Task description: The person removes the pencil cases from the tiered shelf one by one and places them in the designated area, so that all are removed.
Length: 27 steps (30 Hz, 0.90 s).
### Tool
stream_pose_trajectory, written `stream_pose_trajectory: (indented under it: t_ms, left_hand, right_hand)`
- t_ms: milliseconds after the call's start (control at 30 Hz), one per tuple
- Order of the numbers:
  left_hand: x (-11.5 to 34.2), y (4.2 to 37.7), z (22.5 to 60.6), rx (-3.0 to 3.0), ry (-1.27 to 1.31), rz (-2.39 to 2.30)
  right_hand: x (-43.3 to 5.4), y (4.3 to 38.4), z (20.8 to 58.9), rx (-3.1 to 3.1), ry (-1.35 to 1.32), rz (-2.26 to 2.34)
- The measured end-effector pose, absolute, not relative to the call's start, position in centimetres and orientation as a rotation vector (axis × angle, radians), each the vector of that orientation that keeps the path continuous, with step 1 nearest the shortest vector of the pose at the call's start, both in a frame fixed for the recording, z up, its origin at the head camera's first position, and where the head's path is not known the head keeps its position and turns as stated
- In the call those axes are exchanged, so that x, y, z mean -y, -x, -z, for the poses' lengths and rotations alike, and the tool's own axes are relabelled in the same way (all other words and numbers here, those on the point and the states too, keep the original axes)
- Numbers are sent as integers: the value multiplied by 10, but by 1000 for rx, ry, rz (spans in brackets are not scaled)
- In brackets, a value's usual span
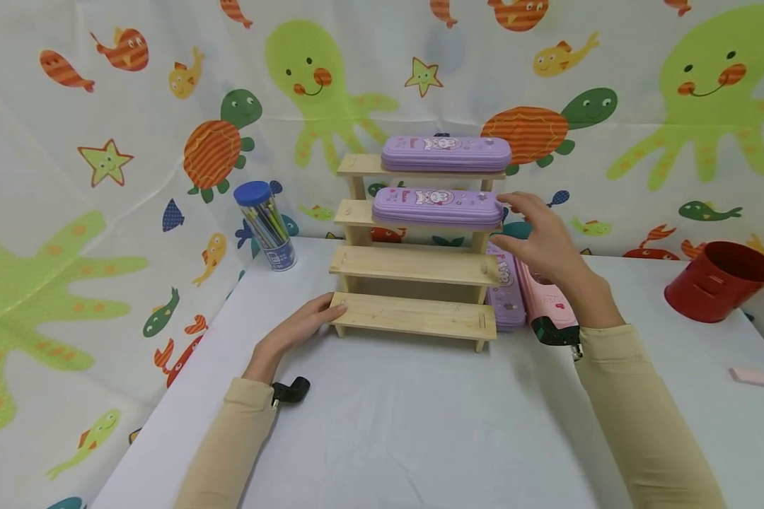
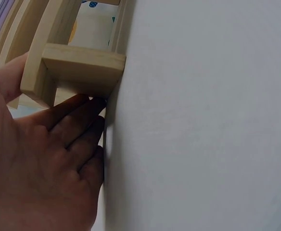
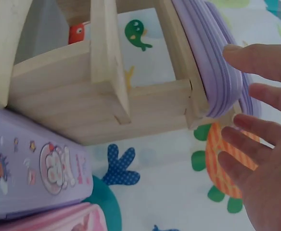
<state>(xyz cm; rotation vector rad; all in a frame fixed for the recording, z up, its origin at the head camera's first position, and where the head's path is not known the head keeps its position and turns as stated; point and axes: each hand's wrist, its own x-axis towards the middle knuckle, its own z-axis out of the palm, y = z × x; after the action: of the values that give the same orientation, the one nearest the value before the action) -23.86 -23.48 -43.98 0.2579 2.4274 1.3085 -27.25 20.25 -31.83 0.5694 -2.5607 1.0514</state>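
The left hand grips the left end of the lowest board of a four-tier wooden display rack, its thumb over the top and its other fingers reaching below and behind that end. The right hand is grasping nothing: its fingers are parted and only slightly bent, with the thumb held away from them. Just left of these right fingertips is the end of a purple zippered pencil case lying lengthwise on the rack's second tier from the top; whether skin and case actually touch, I cannot tell. Above and left of the same fingers, a matching purple case lies on the top tier. Below them, beside the rack's right end, are another purple pencil case and, next to it, a pink pencil case, partly hidden by the right hand. Beyond the left fingers and farther left stands a blue-lidded tub of pencils. Well to the right of the right fingers stands a red metal bucket, with a small pale pink block lying nearer the person.
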Motion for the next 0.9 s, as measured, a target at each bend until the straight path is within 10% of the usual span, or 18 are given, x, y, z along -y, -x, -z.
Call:
stream_pose_trajectory:
  t_ms: [900]
  left_hand:
    - [236, 240, 442, -2449, -258, -1293]
  right_hand:
    - [-166, 271, 318, 2604, -522, -1197]
